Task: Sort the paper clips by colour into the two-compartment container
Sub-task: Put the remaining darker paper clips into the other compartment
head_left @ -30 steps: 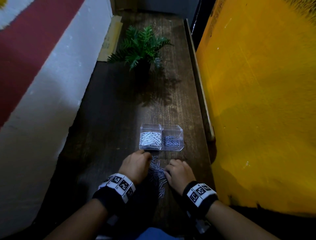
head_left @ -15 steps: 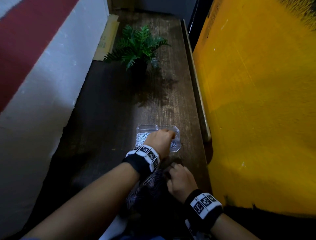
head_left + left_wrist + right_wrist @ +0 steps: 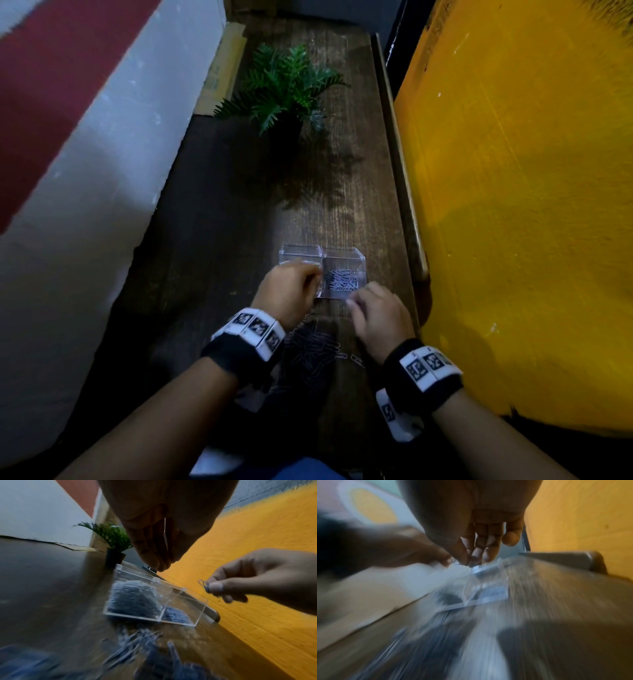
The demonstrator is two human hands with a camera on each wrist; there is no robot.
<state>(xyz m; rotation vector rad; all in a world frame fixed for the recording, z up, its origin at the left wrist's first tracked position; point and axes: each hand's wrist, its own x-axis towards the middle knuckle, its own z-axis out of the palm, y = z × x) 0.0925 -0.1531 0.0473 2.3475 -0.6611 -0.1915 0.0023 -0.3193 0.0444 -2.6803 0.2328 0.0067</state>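
Note:
A clear two-compartment container (image 3: pixel 342 255) stands on the dark wooden table. Its right compartment holds bluish paper clips (image 3: pixel 342 282). My left hand (image 3: pixel 291 291) hovers over the left compartment and hides most of it. In the left wrist view its gathered fingers (image 3: pixel 159 559) point down, with a thin pale clip (image 3: pixel 165 534) held against them. My right hand (image 3: pixel 373 308) is at the container's front right corner and pinches a bluish clip (image 3: pixel 202 583) between thumb and forefinger. A pile of loose clips (image 3: pixel 315 349) lies between my wrists. The right wrist view is blurred.
A potted fern (image 3: pixel 284 85) stands further back on the table. A yellow wall (image 3: pixel 513 205) runs close along the right, behind a raised wooden edge (image 3: pixel 400 171). A white and red wall (image 3: pixel 85 171) borders the left. Cardboard (image 3: pixel 222 68) leans at the back left.
My left hand went from the pile to over the container, then shifted left above the left compartment. My right hand rose from the pile toward the right compartment with a clip.

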